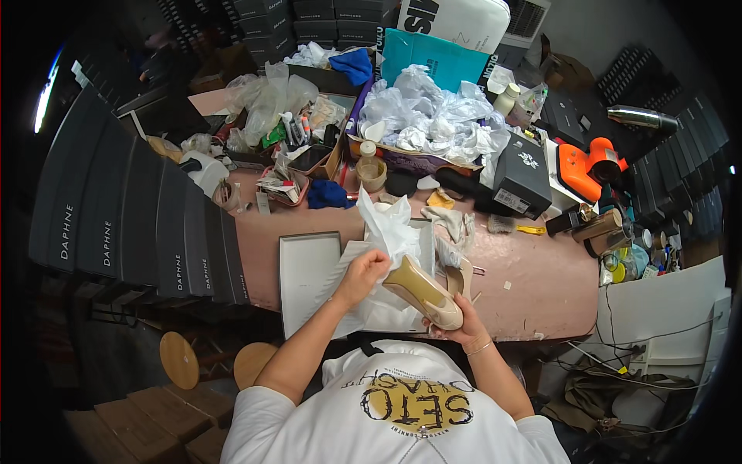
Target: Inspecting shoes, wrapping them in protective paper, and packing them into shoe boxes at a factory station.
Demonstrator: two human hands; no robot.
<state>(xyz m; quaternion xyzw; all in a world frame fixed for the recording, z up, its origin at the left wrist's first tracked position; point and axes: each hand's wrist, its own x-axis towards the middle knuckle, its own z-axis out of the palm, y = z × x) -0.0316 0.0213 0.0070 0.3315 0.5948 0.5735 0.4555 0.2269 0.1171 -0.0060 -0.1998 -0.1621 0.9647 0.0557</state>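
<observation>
2 hands working a beige shoe over a cluttered pink table (533, 278).

An open shoebox (309, 271) is lying on the table; the right hand (456, 325) is gripping the beige high-heeled shoe (425, 298) above it, while the left hand (363, 271) is pinching white tissue paper (390, 228) at the shoe's opening.

Single head-worn fisheye, looked steeply down from above the torso, faced forward over the pink surface (533, 286). Sat close to both hands; edges bent toward the rim. No second view.
</observation>
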